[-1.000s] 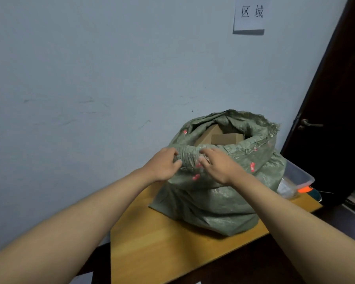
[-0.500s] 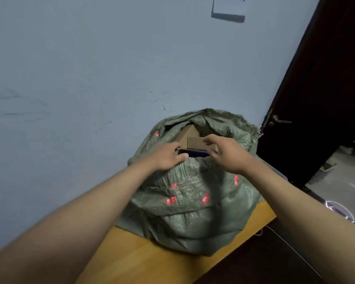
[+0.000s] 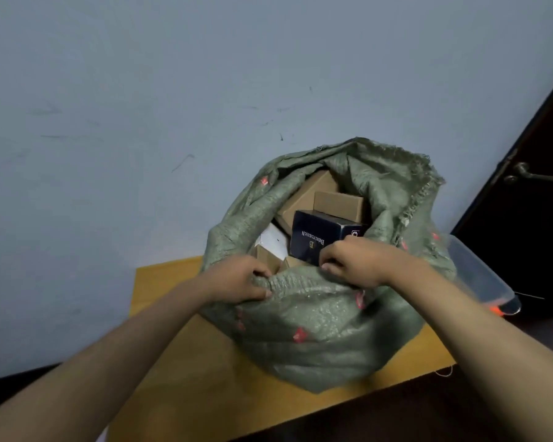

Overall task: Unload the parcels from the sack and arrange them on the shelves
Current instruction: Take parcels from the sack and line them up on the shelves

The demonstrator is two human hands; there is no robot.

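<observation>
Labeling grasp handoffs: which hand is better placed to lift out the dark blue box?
Right. The right hand sits at the sack rim directly against the dark blue box, while the left hand grips the rim further left, beside small brown boxes, and can hold the sack open.

- A green woven sack (image 3: 320, 327) sits open on a wooden table (image 3: 186, 371) against a pale blue wall (image 3: 173, 90).
- The left hand (image 3: 240, 282) and right hand (image 3: 355, 263) grip the sack's near rim, fingers (image 3: 328, 266) curled over it.
- Inside: a dark blue box (image 3: 320, 237), brown cartons (image 3: 336, 202), a white parcel (image 3: 273, 240).
- A clear plastic bin (image 3: 479, 275) stands at right, near a dark door (image 3: 530, 186).
</observation>
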